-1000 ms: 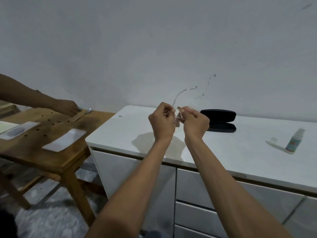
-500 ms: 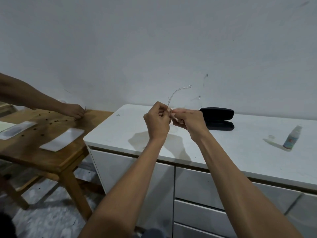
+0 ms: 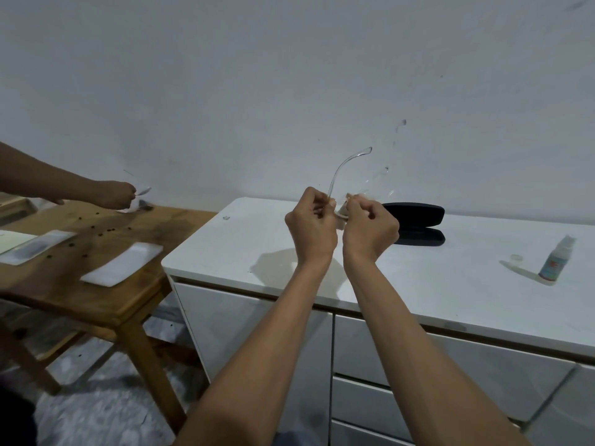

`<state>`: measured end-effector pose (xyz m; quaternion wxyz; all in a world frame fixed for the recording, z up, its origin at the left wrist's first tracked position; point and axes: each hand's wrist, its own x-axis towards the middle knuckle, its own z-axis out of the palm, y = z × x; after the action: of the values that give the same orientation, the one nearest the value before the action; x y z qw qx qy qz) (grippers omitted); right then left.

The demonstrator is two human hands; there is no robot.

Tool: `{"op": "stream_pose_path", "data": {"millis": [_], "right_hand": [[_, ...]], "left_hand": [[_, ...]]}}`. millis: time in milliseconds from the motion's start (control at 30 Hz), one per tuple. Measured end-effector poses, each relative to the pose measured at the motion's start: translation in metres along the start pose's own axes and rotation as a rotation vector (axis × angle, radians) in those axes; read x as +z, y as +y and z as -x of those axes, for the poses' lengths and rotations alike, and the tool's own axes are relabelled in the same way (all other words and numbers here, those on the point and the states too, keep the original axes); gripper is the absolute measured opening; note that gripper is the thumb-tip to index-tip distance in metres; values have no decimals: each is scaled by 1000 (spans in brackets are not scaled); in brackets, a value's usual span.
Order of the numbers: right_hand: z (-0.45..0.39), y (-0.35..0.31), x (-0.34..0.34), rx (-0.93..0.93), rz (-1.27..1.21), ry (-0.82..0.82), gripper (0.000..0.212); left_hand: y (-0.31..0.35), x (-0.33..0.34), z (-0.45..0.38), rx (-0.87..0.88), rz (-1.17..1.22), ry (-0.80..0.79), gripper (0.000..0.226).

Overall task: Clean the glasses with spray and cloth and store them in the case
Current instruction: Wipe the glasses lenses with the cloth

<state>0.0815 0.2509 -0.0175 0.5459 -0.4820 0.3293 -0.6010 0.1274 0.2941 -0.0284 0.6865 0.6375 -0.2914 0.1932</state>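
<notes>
Both hands are raised together above the white counter (image 3: 450, 284), fists side by side and nearly touching. The left hand (image 3: 310, 225) has its fingers curled closed around the clear, transparent-framed glasses (image 3: 341, 170), whose one thin curved temple arm rises from the fist and bends to the right at its tip. The right hand (image 3: 370, 226) has its fingers pinched shut on a small pale cloth (image 3: 344, 210), which is pressed against the glasses between the two hands; the lenses themselves are mostly hidden by the fingers.

On the counter just beyond the right hand lies the black hard-shell glasses case (image 3: 418, 222), open, its lid raised. Well to the right stands a small white spray bottle with a coloured label (image 3: 555, 260), tilted slightly, and just left of it rests a small clear cap (image 3: 516, 257).

To the left, a wooden side table (image 3: 96, 284) carries white rectangular sheets (image 3: 124, 263) and scattered dark specks, and another person's hand (image 3: 117, 194) holds a small pale object over its far edge.
</notes>
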Motion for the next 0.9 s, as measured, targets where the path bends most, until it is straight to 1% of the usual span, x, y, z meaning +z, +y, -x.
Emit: {"op": "stream_pose_path", "data": {"millis": [100,167,267,433,533,600,667,733,833,900], "right_hand": [[-6,0,3,42,-72,11,4],[-11,2,3,91,-103,-26,7],[-18,5,-2,170,-102,-180,16],[-26,4,-13,242,-95,-476,10],[-28,3,-23,286,-51,-587,12],[-28,1,-28,284,8,-615,11],[-28,1,-30,265,28,-561,9],[-24,3,-28,242,-10,-429,9],[-14,3,-18,207,-110,-219,11],[-9,1,-10,238,-238,-130,11]], "left_hand": [[6,4,2,38,-17,-9,13],[7,6,3,58,-40,-23,11],[0,6,1,60,-64,-52,10],[-7,0,-6,24,-74,-66,14],[-12,-6,-11,25,-94,-76,14],[-15,-10,-14,21,-110,-85,14],[-18,-12,-15,11,-102,-78,13],[-16,-12,-13,-2,-75,-70,14],[-5,-5,-4,12,-37,-72,18],[2,1,2,25,-19,-69,19]]}}
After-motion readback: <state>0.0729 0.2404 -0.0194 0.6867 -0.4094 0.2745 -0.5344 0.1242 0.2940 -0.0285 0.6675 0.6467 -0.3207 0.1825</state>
